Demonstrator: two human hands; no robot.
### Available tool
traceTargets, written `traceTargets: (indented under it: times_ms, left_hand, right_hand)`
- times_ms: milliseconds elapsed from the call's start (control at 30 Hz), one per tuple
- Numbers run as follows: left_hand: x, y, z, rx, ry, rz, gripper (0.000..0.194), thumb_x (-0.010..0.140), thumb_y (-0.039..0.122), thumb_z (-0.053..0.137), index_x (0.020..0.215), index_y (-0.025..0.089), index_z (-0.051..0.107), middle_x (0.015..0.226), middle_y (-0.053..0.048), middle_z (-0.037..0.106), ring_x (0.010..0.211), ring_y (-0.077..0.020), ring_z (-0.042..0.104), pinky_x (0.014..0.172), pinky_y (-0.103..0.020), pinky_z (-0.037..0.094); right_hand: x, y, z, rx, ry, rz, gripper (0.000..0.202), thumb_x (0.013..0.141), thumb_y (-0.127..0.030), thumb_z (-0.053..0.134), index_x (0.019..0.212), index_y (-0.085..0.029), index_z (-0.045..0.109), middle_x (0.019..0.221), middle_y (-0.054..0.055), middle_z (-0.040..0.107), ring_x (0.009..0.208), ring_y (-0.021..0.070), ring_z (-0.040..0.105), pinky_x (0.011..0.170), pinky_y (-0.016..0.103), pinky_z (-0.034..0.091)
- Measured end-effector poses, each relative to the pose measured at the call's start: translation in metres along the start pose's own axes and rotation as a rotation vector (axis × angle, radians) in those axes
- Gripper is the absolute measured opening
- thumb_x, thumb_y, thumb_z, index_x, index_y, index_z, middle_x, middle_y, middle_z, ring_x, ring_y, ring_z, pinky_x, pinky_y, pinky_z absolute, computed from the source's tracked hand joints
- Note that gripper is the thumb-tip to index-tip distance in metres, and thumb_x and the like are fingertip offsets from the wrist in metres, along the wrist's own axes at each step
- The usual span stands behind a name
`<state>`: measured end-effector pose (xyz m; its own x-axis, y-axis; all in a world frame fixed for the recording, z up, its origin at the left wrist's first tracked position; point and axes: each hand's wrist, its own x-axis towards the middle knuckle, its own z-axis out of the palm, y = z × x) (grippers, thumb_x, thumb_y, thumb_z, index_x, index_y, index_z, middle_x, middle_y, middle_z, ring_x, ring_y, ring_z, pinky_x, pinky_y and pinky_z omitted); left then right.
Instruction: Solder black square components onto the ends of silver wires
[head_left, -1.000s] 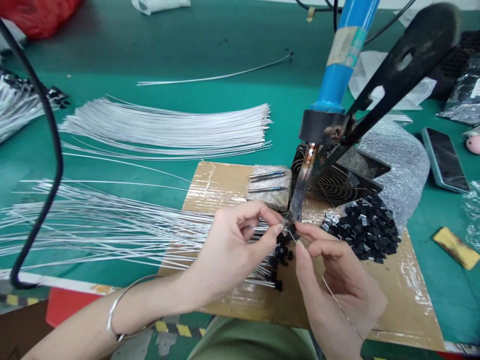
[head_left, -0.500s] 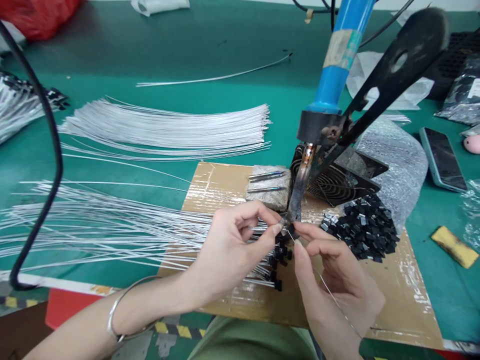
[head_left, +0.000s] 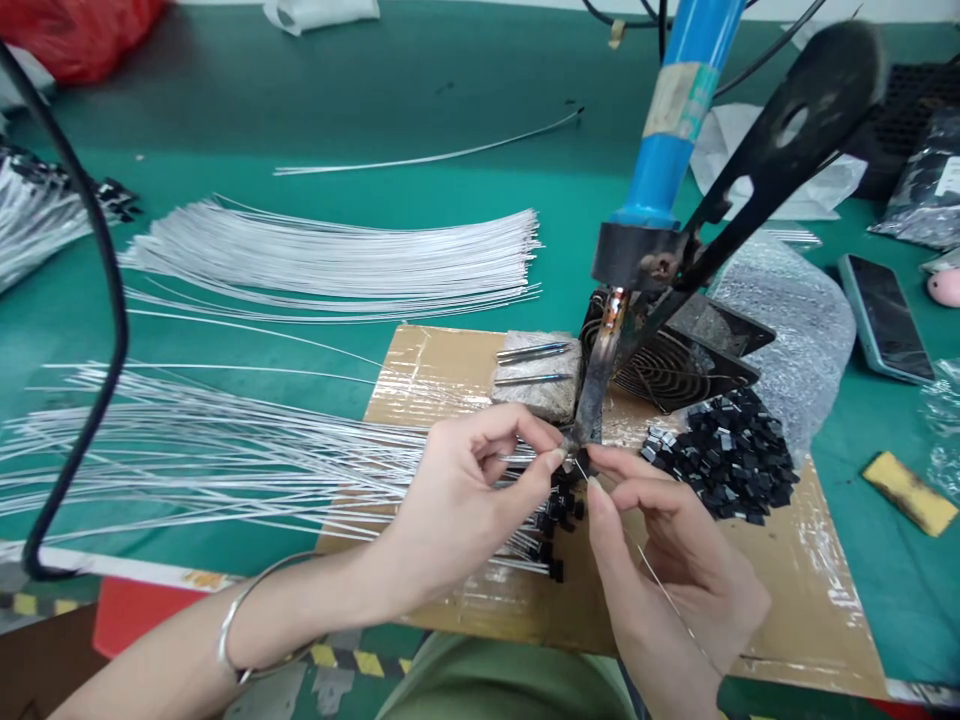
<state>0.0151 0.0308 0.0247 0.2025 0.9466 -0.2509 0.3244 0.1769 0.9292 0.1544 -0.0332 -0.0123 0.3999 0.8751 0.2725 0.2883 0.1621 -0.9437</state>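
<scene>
The soldering iron (head_left: 649, 170), blue-handled and clamped in a black metal stand (head_left: 780, 150), points its dark tip down between my hands. My left hand (head_left: 472, 500) is closed in a pinch just left of the tip, on what looks like the end of a white wire (head_left: 517, 456); its very end is hidden by fingers and tip. My right hand (head_left: 667, 560) pinches a thin silvery solder wire (head_left: 667, 595), which runs back across the palm and reaches the tip. Beneath my left hand lie several white wires (head_left: 300, 455) with black connectors (head_left: 555, 570) on their ends.
A cardboard sheet (head_left: 795, 600) lies under the work. On it are a pile of black connectors (head_left: 739, 455), a block with spare tips (head_left: 540, 400) and a black fan (head_left: 675, 370). A wire bundle (head_left: 337, 255), a phone (head_left: 885, 315) and a yellow sponge (head_left: 909, 492) lie around; a black cable (head_left: 105, 250) hangs left.
Almost nothing differs. Both hands keep their pinches at the iron's tip, and the view has shifted very slightly.
</scene>
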Motion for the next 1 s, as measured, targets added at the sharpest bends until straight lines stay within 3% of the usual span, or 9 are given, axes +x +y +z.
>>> traceTargets:
  times_ms: [433,833,1000]
  left_hand:
    - [0.0006,-0.0004,0.0007,0.002,0.019,0.021,0.013,0.082,0.026,0.065,0.074,0.017,0.069,0.082,-0.007,0.074,0.071,-0.0172,0.062,0.055,-0.026,0.040]
    - [0.0001,0.0024,0.0024,0.019,0.016,0.005,0.012,0.081,0.025,0.063,0.073,0.017,0.067,0.080,-0.007,0.074,0.078,-0.0207,0.067,0.063,-0.028,0.047]
    - [-0.0023,0.0023,0.0014,0.025,0.019,0.023,0.013,0.082,0.026,0.063,0.073,0.017,0.068,0.082,-0.007,0.074,0.075,-0.0195,0.067,0.057,-0.027,0.044]
  right_hand:
    - [0.0002,-0.0007,0.0011,0.018,0.007,0.004,0.013,0.085,-0.010,0.075,0.083,-0.020,0.068,0.105,0.006,0.081,0.094,0.0162,0.079,0.087,0.023,0.061]
    - [-0.0021,0.0008,0.0026,-0.051,0.018,-0.030,0.012,0.088,-0.013,0.074,0.082,-0.021,0.067,0.100,0.007,0.081,0.092,0.0191,0.080,0.082,0.026,0.062]
    - [-0.0023,-0.0030,0.0052,-0.092,0.050,-0.043,0.011,0.089,-0.015,0.073,0.082,-0.022,0.068,0.098,0.006,0.082,0.089,0.0185,0.080,0.079,0.026,0.062]
